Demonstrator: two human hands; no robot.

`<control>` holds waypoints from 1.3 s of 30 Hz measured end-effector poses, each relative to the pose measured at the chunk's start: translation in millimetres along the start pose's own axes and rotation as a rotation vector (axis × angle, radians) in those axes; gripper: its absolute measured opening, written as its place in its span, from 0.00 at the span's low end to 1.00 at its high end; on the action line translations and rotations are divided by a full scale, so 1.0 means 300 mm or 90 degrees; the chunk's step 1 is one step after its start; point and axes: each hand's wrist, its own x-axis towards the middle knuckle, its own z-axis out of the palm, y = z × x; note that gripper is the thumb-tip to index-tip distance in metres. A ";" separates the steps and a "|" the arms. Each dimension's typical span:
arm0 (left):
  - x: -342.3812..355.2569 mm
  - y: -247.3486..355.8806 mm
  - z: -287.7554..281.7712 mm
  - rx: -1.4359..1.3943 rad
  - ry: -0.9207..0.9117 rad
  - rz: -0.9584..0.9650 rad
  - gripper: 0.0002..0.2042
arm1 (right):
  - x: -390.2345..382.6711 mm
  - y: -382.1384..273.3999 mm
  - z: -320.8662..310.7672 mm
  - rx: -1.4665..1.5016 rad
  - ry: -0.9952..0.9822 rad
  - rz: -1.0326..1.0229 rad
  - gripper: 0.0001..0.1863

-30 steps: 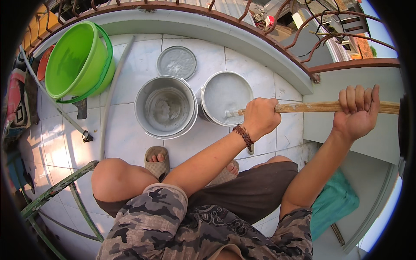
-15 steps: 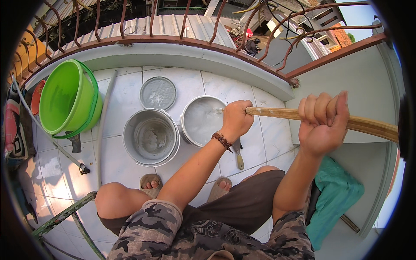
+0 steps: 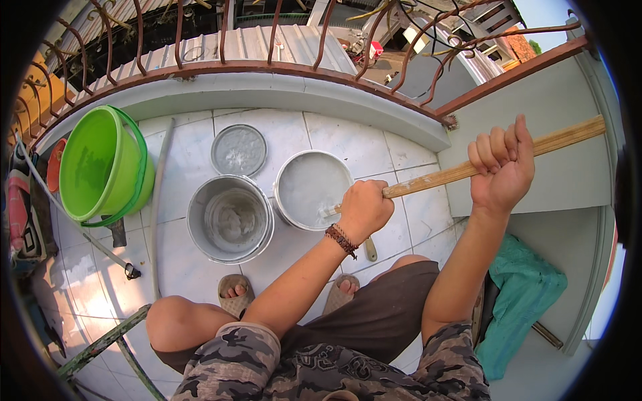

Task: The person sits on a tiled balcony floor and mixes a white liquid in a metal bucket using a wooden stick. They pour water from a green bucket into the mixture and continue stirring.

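Left hand (image 3: pixel 364 208) and right hand (image 3: pixel 501 167), both fisted on the stick (image 3: pixel 468 168), now tilt it steeper than before; its tip sits in the centre-frame pail (image 3: pixel 309 189), mid-stir.

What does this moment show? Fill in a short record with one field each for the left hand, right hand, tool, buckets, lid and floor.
left hand: left hand grips the wooden stick low, near the bucket
right hand: right hand grips it higher up
tool: its lower end dips into the white paint bucket
buckets: grey bucket beside it; green bucket far left
lid: round lid lies flat
floor: white tiled floor
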 end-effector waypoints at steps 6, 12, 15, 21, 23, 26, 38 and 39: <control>0.088 -0.038 -0.057 0.002 0.103 0.071 0.08 | -0.042 0.020 0.057 0.005 -0.038 -0.054 0.25; 0.126 -0.081 -0.001 -0.106 0.177 0.166 0.06 | -0.101 0.025 0.096 -0.108 -0.156 -0.136 0.23; 0.110 -0.075 0.034 -0.157 0.151 0.157 0.06 | -0.114 0.018 0.111 -0.135 -0.155 -0.141 0.22; 0.034 -0.028 0.062 -0.197 0.079 0.101 0.07 | -0.101 -0.025 0.126 -0.139 -0.102 -0.100 0.22; 0.000 -0.009 0.067 -0.163 0.079 0.076 0.06 | -0.074 -0.040 0.102 -0.115 -0.082 -0.062 0.23; -0.026 0.010 0.051 -0.099 0.063 0.038 0.06 | -0.041 -0.049 0.046 -0.097 -0.061 -0.015 0.24; 0.121 -0.084 0.016 0.022 0.256 0.095 0.07 | -0.016 0.050 0.011 -0.088 -0.016 -0.074 0.25; 0.133 -0.083 0.023 0.020 0.255 0.108 0.07 | -0.027 0.045 0.021 -0.104 -0.010 -0.090 0.26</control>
